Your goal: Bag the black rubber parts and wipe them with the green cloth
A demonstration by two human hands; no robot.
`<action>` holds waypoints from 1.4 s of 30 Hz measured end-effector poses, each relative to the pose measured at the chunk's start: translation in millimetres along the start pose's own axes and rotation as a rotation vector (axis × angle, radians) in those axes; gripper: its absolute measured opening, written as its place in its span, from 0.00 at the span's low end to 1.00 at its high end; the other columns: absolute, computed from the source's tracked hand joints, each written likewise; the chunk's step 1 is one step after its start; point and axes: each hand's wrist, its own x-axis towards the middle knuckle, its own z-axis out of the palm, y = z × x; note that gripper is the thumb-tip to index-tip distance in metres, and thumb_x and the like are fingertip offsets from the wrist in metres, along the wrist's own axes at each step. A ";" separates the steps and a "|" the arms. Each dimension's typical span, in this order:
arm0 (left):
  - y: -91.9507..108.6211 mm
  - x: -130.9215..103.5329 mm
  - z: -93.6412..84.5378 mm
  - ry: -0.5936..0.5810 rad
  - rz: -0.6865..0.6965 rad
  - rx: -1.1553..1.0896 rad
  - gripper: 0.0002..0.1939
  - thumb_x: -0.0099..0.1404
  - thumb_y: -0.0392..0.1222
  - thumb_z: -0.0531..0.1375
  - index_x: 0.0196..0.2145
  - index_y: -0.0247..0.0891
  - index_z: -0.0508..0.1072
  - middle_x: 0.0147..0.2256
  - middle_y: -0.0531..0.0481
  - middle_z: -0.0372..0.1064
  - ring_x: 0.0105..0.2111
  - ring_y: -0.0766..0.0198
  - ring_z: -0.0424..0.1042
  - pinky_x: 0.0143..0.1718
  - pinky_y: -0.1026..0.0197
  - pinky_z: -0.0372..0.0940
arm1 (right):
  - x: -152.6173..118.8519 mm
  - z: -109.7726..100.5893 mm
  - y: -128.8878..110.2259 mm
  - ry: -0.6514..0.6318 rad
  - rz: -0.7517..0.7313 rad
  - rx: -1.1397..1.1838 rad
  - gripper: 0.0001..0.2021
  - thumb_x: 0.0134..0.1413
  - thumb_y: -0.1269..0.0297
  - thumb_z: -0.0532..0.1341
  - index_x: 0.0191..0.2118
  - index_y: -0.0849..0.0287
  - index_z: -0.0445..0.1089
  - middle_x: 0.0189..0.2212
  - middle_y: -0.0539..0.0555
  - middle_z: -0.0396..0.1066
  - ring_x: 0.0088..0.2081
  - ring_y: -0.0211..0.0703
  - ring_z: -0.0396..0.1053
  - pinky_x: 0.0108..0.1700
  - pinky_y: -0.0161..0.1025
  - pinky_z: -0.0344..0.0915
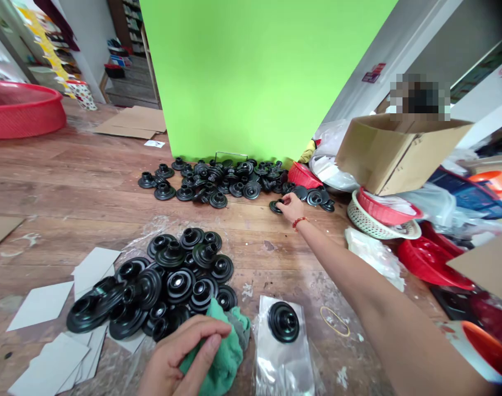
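Observation:
My right hand (292, 208) reaches far forward, its fingers closed on the edge of a black stepped disc with a raised hub (276, 207) at the floor. Near me, my left hand (189, 349) is closed, thumb against forefinger, with a green cloth (224, 357) bunched in it. Beyond the left hand lies a near pile of similar black discs (179, 281). A far heap of them (234, 179) sits against the green panel. To the right of the cloth, one black disc (284, 322) rests on clear plastic bags (282, 371).
White cards (40, 305) lie at the left. A rubber band (334, 321) is on the wooden floor (251, 242). The green panel (251, 77) stands behind. At right are baskets (383, 220), a carton (395, 154) and an orange-rimmed bowl (478, 346). A person is partly visible behind the carton.

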 end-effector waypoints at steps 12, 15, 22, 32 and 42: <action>19.4 -11.2 9.5 0.131 -0.300 -0.681 0.38 0.49 0.42 0.71 0.56 0.47 0.62 0.51 0.47 0.70 0.42 0.60 0.74 0.45 0.60 0.71 | -244.8 -50.9 -159.7 -0.547 -0.567 0.472 0.09 0.55 0.69 0.63 0.42 0.56 0.70 0.41 0.51 0.72 0.44 0.39 0.69 0.47 0.36 0.66; 13.0 -17.4 -3.3 0.203 -0.264 -0.472 0.29 0.51 0.44 0.70 0.50 0.42 0.68 0.44 0.49 0.74 0.41 0.63 0.74 0.44 0.64 0.69 | -279.1 -48.1 -150.2 -0.382 -0.530 0.306 0.06 0.62 0.66 0.57 0.41 0.57 0.71 0.43 0.56 0.70 0.46 0.44 0.67 0.47 0.42 0.66; 3.3 -27.6 -20.5 0.328 -0.007 0.076 0.14 0.56 0.47 0.64 0.41 0.44 0.76 0.48 0.47 0.69 0.46 0.55 0.70 0.49 0.52 0.67 | -328.0 -21.8 -109.7 -0.474 -0.614 0.117 0.13 0.61 0.71 0.54 0.45 0.52 0.73 0.50 0.59 0.66 0.50 0.52 0.64 0.48 0.51 0.67; 15.2 -40.9 9.5 0.174 0.046 0.019 0.11 0.63 0.37 0.54 0.36 0.39 0.77 0.38 0.46 0.72 0.40 0.57 0.71 0.42 0.56 0.68 | -324.4 -34.8 -167.8 -0.445 -0.383 0.421 0.20 0.57 0.58 0.61 0.56 0.41 0.67 0.61 0.50 0.58 0.64 0.55 0.50 0.66 0.58 0.41; 10.2 -45.2 18.1 0.453 0.251 0.037 0.09 0.60 0.42 0.61 0.37 0.47 0.80 0.44 0.45 0.69 0.48 0.51 0.66 0.50 0.50 0.62 | -325.5 -20.9 -173.8 -0.660 0.583 1.430 0.20 0.51 0.48 0.65 0.44 0.56 0.71 0.34 0.54 0.73 0.34 0.44 0.71 0.38 0.41 0.68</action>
